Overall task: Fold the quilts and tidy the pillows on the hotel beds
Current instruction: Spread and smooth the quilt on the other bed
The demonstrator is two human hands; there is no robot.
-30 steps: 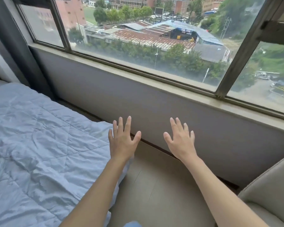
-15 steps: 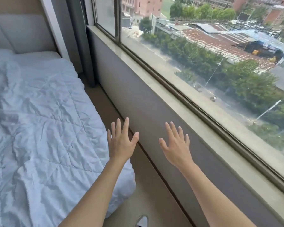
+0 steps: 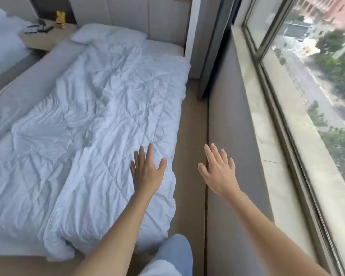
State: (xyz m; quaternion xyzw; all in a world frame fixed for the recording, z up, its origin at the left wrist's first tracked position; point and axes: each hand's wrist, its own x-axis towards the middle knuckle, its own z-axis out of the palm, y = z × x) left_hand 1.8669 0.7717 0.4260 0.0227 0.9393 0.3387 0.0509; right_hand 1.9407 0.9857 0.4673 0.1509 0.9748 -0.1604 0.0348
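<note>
A crumpled white quilt [image 3: 92, 124] lies spread over the near bed, hanging over its right edge. A white pillow [image 3: 108, 35] lies at the head, against the padded headboard [image 3: 147, 14]. My left hand [image 3: 146, 170] is held out with straight, spread fingers above the quilt's right edge and holds nothing; whether it touches the fabric I cannot tell. My right hand [image 3: 219, 171] hovers with fingers spread over the floor gap beside the window wall, holding nothing.
A narrow floor strip [image 3: 193, 136] runs between the bed and the wall under the window sill [image 3: 267, 136]. A nightstand [image 3: 46, 36] with small items and a yellow object stands at the far left, beside a second bed's white bedding [image 3: 2, 40]. My leg [image 3: 173, 255] shows below.
The view has swung left from the window to the bed, bringing the whole quilt, pillow and nightstand into sight. Both hands stay outstretched with spread fingers; the left now lies over the quilt.
</note>
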